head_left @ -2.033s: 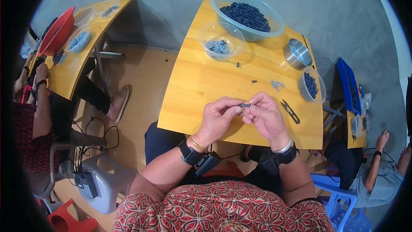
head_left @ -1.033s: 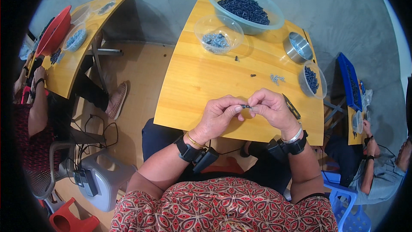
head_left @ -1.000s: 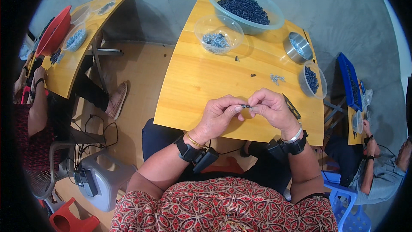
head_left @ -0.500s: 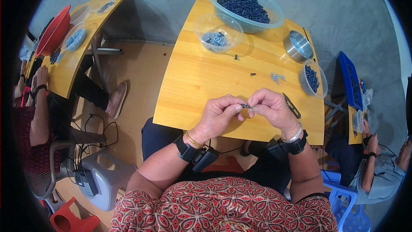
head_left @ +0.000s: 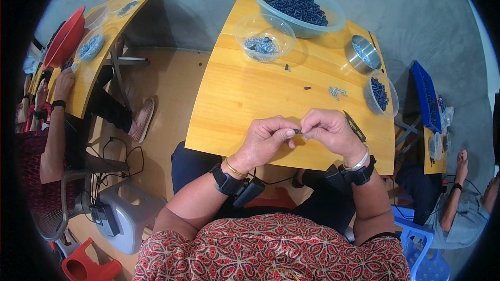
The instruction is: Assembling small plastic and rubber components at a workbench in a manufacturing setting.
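Near the front edge of the yellow table, my left hand (head_left: 266,138) pinches a small black part (head_left: 298,131) between thumb and fingertips. From the other side my right hand (head_left: 330,131) closes its thumb and forefinger on the same part; most of it is hidden by the fingertips. Just beyond the hands lie a loose black piece (head_left: 307,88) and a small pile of silvery metal pieces (head_left: 337,92). A second black piece (head_left: 287,67) rests farther back. Beside my right hand is a black cutter-like tool (head_left: 354,126).
At the back stands a pale blue basin (head_left: 333,27) of black parts, with a clear bowl (head_left: 240,41) of silvery pieces before it. A steel bowl (head_left: 355,61) and a clear tub (head_left: 386,108) with black parts line the right edge. Co-workers sit at tables on both sides.
My fingertips have drawn closer together over the black part, so less of it shows. The left co-worker's hand shifted along their table; the right co-worker's hand rose.
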{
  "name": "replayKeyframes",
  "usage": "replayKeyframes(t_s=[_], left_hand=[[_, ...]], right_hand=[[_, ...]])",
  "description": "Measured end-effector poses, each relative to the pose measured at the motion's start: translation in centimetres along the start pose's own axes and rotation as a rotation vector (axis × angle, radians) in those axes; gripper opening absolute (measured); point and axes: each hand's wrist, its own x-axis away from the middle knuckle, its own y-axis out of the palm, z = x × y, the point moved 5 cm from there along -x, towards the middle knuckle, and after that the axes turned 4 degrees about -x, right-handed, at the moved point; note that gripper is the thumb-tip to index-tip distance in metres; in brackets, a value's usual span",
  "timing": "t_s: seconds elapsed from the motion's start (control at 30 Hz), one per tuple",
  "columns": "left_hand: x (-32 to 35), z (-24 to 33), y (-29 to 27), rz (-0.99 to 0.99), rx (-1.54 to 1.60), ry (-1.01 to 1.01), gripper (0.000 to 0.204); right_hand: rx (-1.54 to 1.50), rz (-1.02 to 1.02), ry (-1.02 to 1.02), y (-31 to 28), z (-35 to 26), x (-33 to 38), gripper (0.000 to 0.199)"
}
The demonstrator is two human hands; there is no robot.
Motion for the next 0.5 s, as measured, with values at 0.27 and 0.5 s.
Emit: replayKeyframes(t_s=[0.27, 0.5], left_hand=[[-0.2, -0.3, 0.0, -0.084, -0.053, -0.151, 0.013], [0.1, 0.4, 0.6, -0.011, 0.041, -0.075, 0.013]], right_hand=[[0.466, -0.077, -0.314, 0.7, -1.7, -0.2, 0.013], [0.300, 0.315, -0.178, 0.1, -1.9, 2.1, 0.008]])
